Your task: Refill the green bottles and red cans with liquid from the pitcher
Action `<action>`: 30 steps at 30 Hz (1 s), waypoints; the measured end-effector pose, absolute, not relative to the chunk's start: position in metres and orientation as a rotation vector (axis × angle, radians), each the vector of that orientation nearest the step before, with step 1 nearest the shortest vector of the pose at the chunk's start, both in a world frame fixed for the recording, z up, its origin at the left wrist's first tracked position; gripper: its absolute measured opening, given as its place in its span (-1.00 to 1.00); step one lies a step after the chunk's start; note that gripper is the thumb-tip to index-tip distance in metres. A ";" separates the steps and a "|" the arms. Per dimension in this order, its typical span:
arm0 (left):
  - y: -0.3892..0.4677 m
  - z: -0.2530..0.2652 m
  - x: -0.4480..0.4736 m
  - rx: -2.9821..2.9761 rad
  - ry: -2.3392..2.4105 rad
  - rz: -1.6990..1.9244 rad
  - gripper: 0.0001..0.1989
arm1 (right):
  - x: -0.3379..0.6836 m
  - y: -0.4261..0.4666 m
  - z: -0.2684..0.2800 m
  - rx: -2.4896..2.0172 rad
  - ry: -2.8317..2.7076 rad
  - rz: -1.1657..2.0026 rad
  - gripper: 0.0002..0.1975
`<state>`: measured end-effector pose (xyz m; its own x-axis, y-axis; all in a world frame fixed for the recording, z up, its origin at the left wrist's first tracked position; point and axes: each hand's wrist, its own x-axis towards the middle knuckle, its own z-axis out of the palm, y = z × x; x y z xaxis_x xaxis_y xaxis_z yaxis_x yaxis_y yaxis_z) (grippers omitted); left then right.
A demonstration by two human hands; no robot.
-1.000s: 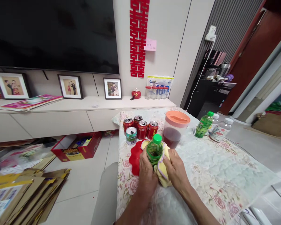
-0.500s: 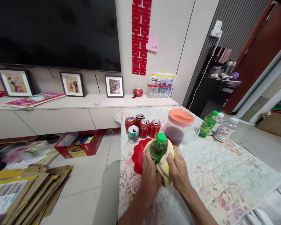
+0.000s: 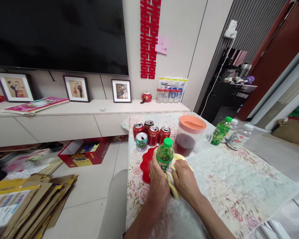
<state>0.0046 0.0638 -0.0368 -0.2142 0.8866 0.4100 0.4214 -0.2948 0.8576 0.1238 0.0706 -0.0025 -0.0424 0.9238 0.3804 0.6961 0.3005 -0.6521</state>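
Observation:
A green plastic drink bottle (image 3: 164, 154) with a green cap stands upright between my hands, above the table's near part. My left hand (image 3: 158, 181) is wrapped round its left side. My right hand (image 3: 185, 177) is closed on a yellow cloth (image 3: 174, 191) with a pale purple edge, which lies against the bottle's right side. The bottle's lower part is hidden by my hands and the cloth. Behind my left hand a red scalloped plate (image 3: 146, 166) lies on the flowered tablecloth (image 3: 214, 196).
Several opened red cans (image 3: 153, 136) and a green-and-white can (image 3: 142, 142) stand beyond the plate. A pitcher (image 3: 185, 142) of dark liquid with an orange lid is behind the bottle. Another green bottle (image 3: 220, 132) and clear bottles (image 3: 240, 136) stand at the right. Flattened cardboard (image 3: 47, 196) lies on the floor.
The bottle has shifted slightly left and up. My right hand has closed into a tighter grip on the cloth, which has slid off the bottle's front, showing more of its label.

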 end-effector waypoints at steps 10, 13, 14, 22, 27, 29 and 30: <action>0.064 -0.051 0.005 1.702 1.587 1.508 -0.27 | 0.117 0.045 0.044 -1.222 -1.558 0.314 -0.60; 0.065 -0.049 0.004 1.759 1.557 1.527 -0.41 | 0.107 0.052 0.040 -1.156 -1.596 0.097 -0.52; 0.065 -0.047 0.004 1.753 1.547 1.537 -0.45 | 0.105 0.056 0.035 -1.172 -1.590 0.066 -0.51; 0.062 -0.026 0.002 1.603 1.353 1.606 -0.51 | 0.115 0.066 -0.004 -1.337 -1.601 0.276 -0.70; 0.064 -0.025 -0.005 1.444 1.218 1.560 -0.47 | 0.120 0.064 -0.009 -1.418 -1.713 0.373 -0.83; 0.066 -0.027 -0.007 1.385 1.219 1.557 -0.48 | 0.121 0.066 -0.009 -1.446 -1.748 0.405 -0.82; 0.068 -0.028 -0.009 1.366 1.239 1.565 -0.49 | 0.120 0.068 -0.008 -1.456 -1.760 0.419 -0.82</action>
<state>-0.0086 0.0680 -0.0283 -0.1920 0.9342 0.3006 0.0779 -0.2909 0.9536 0.1205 0.0675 -0.0082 -0.0214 0.9314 0.3633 0.6680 0.2837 -0.6879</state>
